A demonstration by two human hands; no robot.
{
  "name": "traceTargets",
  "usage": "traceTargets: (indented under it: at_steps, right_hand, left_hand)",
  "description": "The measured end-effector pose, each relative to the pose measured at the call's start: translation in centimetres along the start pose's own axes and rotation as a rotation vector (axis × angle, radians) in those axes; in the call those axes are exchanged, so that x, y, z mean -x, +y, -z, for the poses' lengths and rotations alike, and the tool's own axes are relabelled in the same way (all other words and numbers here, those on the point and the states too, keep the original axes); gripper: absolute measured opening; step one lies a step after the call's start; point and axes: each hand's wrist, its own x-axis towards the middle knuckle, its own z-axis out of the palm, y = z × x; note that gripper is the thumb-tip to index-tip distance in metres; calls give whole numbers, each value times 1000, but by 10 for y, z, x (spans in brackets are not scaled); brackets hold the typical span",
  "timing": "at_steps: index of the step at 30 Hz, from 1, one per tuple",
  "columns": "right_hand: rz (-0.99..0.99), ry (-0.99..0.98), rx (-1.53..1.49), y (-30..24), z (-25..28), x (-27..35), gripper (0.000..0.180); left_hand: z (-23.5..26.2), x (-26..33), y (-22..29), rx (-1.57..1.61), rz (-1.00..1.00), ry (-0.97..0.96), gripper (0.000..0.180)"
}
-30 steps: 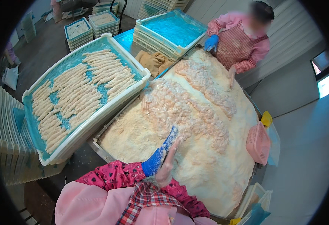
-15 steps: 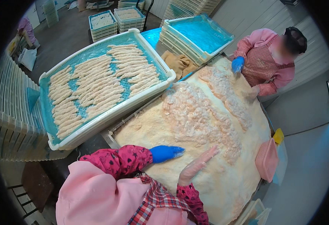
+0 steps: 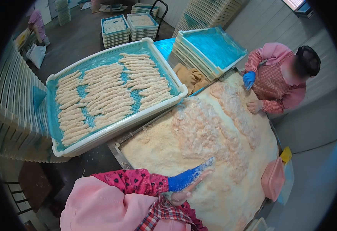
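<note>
My left hand (image 3: 187, 178), in a blue glove dusted with white powder, reaches over the near side of the powdered table (image 3: 149, 145). Its fingers are stretched out. Just below, my right hand (image 3: 184, 195), in a thin clear glove, lies alongside it with fingers extended. The palms face each other at close range; whether they touch, or hold anything between them, is hidden. Beyond my fingertips spreads a heap of pale pink raw meat pieces (image 3: 199, 125) on the powder. To the left, coated strips (image 3: 103, 88) lie in rows in a white tray (image 3: 118, 131) lined with blue film.
At the far right a co-worker (image 3: 274, 81) stands over the table, one hand blue-gloved. Stacked trays (image 3: 211, 54) with blue film and a brown cloth (image 3: 189, 77) sit at the back. A pink basket (image 3: 273, 179) is at the right edge. Tall tray stacks (image 3: 18, 111) rise at left.
My left hand has moved right and my right hand has drawn in toward it, so they now lie together. The view has shifted slightly. The co-worker's hands have moved a little.
</note>
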Motion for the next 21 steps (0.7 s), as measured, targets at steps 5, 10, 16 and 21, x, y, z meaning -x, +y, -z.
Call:
traceTargets:
  at_steps: [5, 10, 16, 21]
  right_hand:
    - [-3, 105, -74, 5, -6, 0, 69]
    - [290, 138, -86, 16, 3, -58, 63]
    - [-273, 51, -123, 67, 42, -53, 52]
    - [-471, 134, -297, 63, 35, -47, 44]
  left_hand:
    - [7, -22, 4, -12, 15, -82, 81]
    - [101, -34, 30, 249, 1108, 451, 53]
    - [141, -117, 140, -64, 913, 353, 50]
    - [267, -267, 198, -576, 305, 508, 68]
